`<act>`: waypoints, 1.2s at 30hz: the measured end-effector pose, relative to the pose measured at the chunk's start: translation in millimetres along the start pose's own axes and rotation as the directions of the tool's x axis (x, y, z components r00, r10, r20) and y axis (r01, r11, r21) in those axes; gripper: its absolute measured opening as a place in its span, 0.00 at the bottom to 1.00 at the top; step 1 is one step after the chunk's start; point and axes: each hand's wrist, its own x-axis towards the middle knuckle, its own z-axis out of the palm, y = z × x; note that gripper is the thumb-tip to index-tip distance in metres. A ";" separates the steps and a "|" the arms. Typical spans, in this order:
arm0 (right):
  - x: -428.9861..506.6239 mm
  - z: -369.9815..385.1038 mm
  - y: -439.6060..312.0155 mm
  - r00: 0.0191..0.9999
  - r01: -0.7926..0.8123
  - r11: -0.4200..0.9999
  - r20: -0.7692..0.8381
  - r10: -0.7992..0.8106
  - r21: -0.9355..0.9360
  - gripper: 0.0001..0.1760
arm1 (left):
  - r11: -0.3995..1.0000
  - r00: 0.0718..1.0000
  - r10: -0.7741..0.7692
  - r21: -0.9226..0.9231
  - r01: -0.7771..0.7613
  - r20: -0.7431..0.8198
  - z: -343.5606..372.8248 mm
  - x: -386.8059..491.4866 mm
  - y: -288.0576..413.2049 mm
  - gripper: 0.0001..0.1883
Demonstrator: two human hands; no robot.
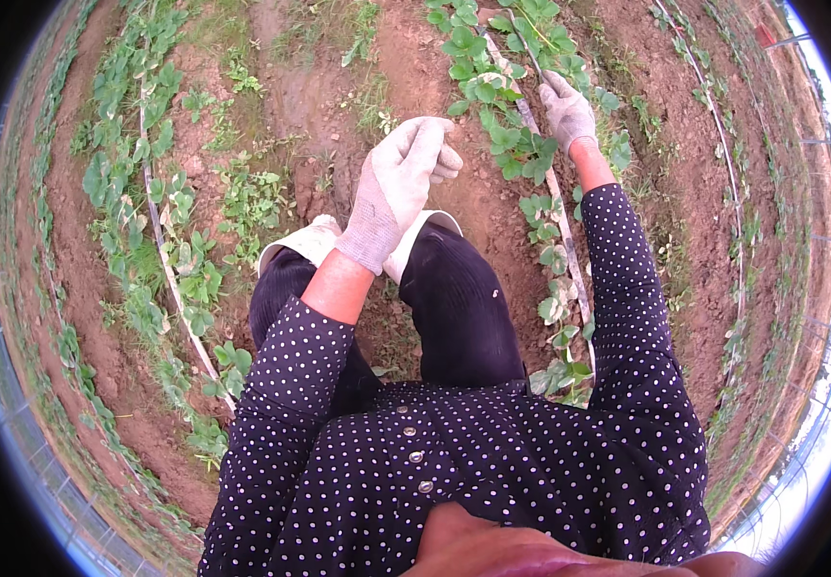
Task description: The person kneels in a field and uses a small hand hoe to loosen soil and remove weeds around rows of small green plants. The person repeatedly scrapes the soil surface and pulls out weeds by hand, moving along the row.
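Observation:
My right hand, in a pale work glove, is closed around the thin handle of a long-handled tool. The tool reaches up among the leaves of a strawberry plant row; its flat head is partly hidden by leaves at the top. My left hand, gloved too, hangs over the soil in front of my knees with its fingers curled. Whether anything lies inside those fingers cannot be told. A drip irrigation tape runs along the row beneath the right hand.
To the left, another leafy row has its own tape. Weeds grow from the reddish soil between rows. More rows curve along both sides. A red object stands at the far right near the greenhouse frame.

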 end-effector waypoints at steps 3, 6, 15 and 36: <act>2.4 -2.0 -10.7 1.000 0.025 1.000 -0.015 -0.025 0.016 0.26 | 1.000 1.000 -0.018 -0.003 0.018 -0.013 -0.6 -0.2 1.7 0.21; -2.5 -14.9 -27.7 0.998 -0.067 0.987 0.014 0.066 0.144 0.23 | 1.000 0.999 -0.005 -0.006 0.005 -0.038 -4.9 -2.5 4.7 0.21; -11.8 -70.6 -73.2 0.859 -0.512 0.675 0.304 0.413 0.531 0.21 | 0.999 1.000 0.009 0.036 -0.010 0.027 -5.4 -6.3 5.5 0.21; -10.8 -6.5 -27.4 1.000 0.011 0.996 -0.027 -0.013 -0.084 0.26 | 0.997 0.999 -0.036 0.074 0.034 0.023 -8.7 -7.3 10.7 0.21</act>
